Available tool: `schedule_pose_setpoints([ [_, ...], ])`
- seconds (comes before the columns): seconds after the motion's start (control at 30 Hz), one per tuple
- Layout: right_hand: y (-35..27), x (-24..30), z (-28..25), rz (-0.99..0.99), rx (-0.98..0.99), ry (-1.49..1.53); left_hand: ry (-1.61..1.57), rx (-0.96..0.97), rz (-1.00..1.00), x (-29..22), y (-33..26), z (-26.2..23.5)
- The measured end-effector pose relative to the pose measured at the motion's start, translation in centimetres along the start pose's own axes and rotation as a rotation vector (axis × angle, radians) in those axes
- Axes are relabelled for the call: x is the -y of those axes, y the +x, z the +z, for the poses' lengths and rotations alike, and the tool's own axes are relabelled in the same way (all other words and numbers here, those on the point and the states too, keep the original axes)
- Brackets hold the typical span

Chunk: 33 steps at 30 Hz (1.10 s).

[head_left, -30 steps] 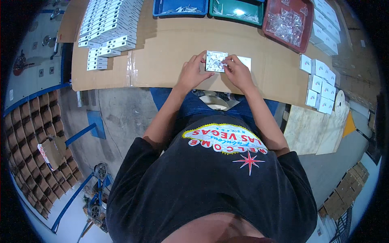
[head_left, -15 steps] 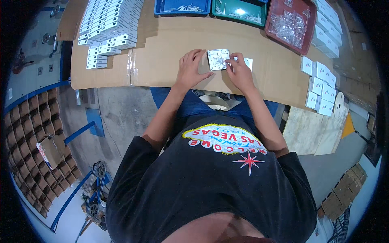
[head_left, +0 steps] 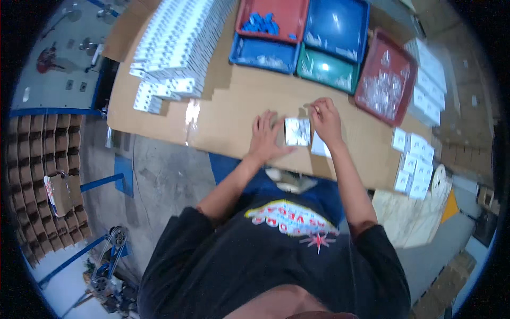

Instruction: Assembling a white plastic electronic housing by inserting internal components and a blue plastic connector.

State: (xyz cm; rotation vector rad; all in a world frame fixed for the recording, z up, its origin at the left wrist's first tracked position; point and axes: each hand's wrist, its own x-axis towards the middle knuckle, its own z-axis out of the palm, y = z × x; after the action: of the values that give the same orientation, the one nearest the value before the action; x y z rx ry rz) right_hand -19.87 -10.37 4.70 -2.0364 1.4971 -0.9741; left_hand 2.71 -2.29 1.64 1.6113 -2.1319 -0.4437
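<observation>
A small square white box (head_left: 297,132), its contents pale and blurred, stands open on the cardboard-covered table before me. My left hand (head_left: 266,139) rests at its left side, fingers spread on the cardboard, thumb near the box's lower left edge. Just beyond the box's upper right corner is my right hand (head_left: 327,121), its fingertips drawn together; whatever is between them is too small to make out. A flat white piece (head_left: 321,147) lies right of the box, partly under my right forearm.
Ahead stand a red tray (head_left: 297,26) of blue parts, a large blue tray (head_left: 340,26), a smaller blue tray (head_left: 239,50), a green tray (head_left: 329,68) and a dark red tray (head_left: 372,64) of clear bags. White boxes are stacked left (head_left: 175,42) and right (head_left: 417,159).
The view has tilted, showing more of the trays. My right hand has moved out of the box to its upper right. My left hand stays beside the box, fingers spread wider.
</observation>
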Motion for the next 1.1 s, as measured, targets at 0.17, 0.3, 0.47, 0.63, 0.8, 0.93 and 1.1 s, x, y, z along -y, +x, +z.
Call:
schedule_pose_setpoints([
  [0.17,8.4,0.7,1.0,-0.111,-0.039,0.026,0.028,-0.009,0.004,-0.3,-0.2,0.0],
  [0.3,16.0,1.7,3.1,-0.195,-0.005,-0.077,0.008,-0.015,-0.016,-0.3,-0.3,-0.5],
  [0.47,25.4,-0.4,6.7,-0.254,-0.071,-0.102,-0.036,-0.015,-0.031,-0.8,0.4,-1.1],
  [0.63,31.1,0.9,9.1,-0.239,-0.028,-0.193,-0.045,0.008,-0.037,-0.5,0.4,-1.5],
  [0.8,33.9,0.3,10.6,-0.354,0.047,-0.348,-0.081,0.051,-0.068,-0.7,0.6,-1.8],
  [0.93,34.4,-1.1,11.7,-0.382,0.173,-0.34,-0.103,0.063,-0.076,-0.6,0.6,-2.1],
  [1.1,34.5,-1.3,11.7,-0.392,0.12,-0.373,-0.12,0.054,-0.076,-0.7,0.8,-2.3],
])
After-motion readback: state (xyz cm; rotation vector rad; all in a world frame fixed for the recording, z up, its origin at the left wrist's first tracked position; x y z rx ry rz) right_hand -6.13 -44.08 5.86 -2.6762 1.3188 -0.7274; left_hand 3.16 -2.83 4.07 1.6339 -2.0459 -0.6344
